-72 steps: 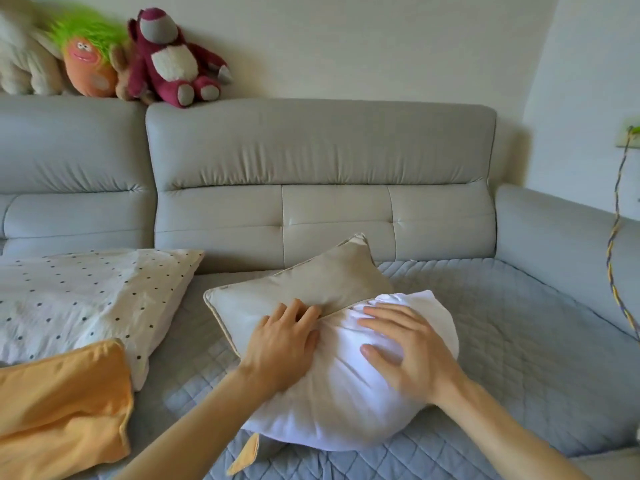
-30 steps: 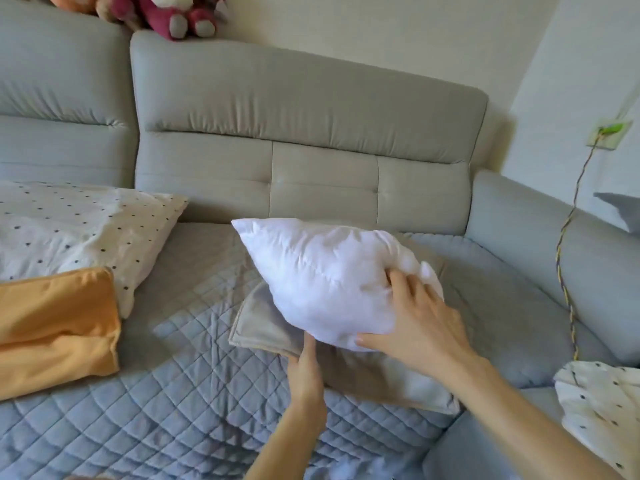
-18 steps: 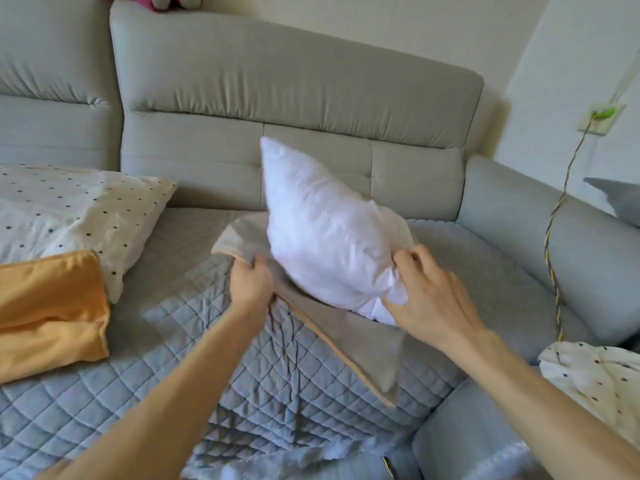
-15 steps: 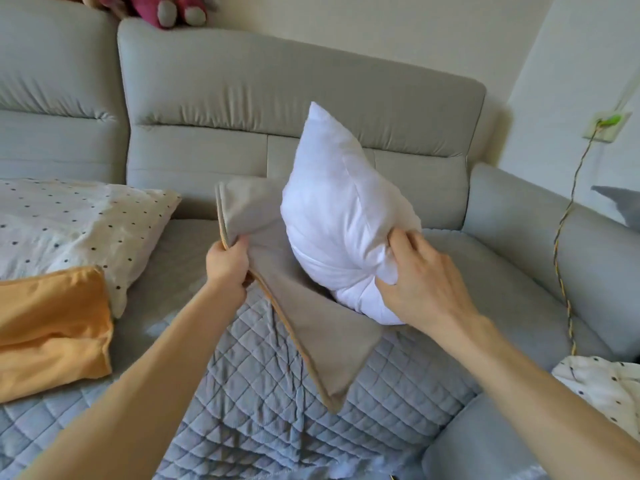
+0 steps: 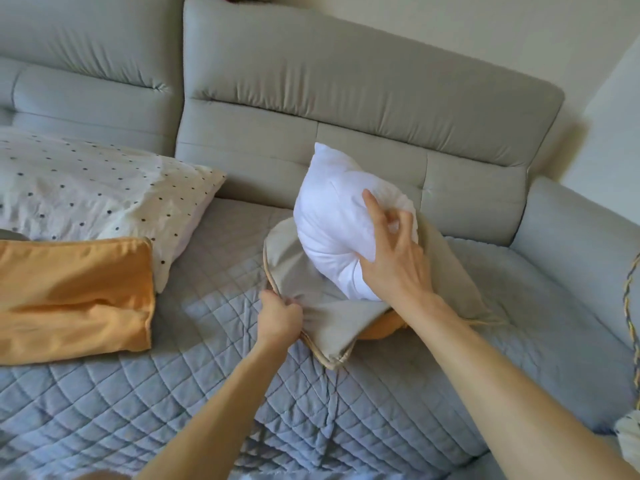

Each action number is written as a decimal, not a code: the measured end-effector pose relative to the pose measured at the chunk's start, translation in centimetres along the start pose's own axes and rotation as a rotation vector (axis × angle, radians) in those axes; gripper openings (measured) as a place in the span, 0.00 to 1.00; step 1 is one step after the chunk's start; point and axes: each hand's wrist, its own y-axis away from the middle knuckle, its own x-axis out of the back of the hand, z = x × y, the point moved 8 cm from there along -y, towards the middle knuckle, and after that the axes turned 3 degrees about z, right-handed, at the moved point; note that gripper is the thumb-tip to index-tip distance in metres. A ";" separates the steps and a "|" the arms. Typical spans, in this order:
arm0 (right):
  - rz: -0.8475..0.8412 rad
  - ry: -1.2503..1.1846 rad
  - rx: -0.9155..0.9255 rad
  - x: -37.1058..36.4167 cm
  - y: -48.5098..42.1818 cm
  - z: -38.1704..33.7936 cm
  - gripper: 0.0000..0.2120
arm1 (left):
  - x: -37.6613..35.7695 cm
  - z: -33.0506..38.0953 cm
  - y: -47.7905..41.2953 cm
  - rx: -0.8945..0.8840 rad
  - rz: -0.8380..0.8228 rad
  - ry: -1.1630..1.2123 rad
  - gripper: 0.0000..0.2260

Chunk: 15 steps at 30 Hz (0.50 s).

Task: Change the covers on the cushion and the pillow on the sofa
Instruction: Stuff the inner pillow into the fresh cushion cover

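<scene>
The bare white cushion insert [image 5: 332, 223] stands tilted above the middle of the sofa seat. My right hand [image 5: 391, 258] grips its near right side, fingers dug into the filling. Under it lies the emptied beige cover [image 5: 294, 268] with a tan piped edge and an orange inner lining showing at its mouth. My left hand [image 5: 278, 318] pinches the cover's near edge. To the left lie the pillow in a white cover with dark dots [image 5: 90, 195] and an orange cover [image 5: 72, 296] in front of it.
A grey quilted mat [image 5: 173, 393] covers the seat of the grey sofa [image 5: 363, 95]. The sofa's right arm [image 5: 581, 230] rises at the right, with a braided cord [image 5: 628, 320] hanging beside it. A spotted white cloth [image 5: 628, 434] peeks in at the lower right.
The white insert has come down from upright and now sits lower, over the cover. My left hand has brought the beige cover down onto the seat. My view has shifted right.
</scene>
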 end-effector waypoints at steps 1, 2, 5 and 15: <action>0.049 0.053 0.019 0.5 -0.4 0.3 0.45 | 0.5 0.5 0.4 -0.046 0.025 -0.057 0.10; 0.098 0.128 0.039 1.2 -0.8 0.5 0.44 | 0.7 1.1 1.1 -0.100 0.030 -0.108 0.11; 0.276 0.406 0.148 3.5 -0.4 0.9 0.34 | -0.1 2.9 3.2 -0.314 0.004 -0.300 0.23; 0.004 0.592 -0.129 5.0 0.5 6.5 0.37 | -5.0 9.0 7.8 -0.786 -0.117 -0.412 0.25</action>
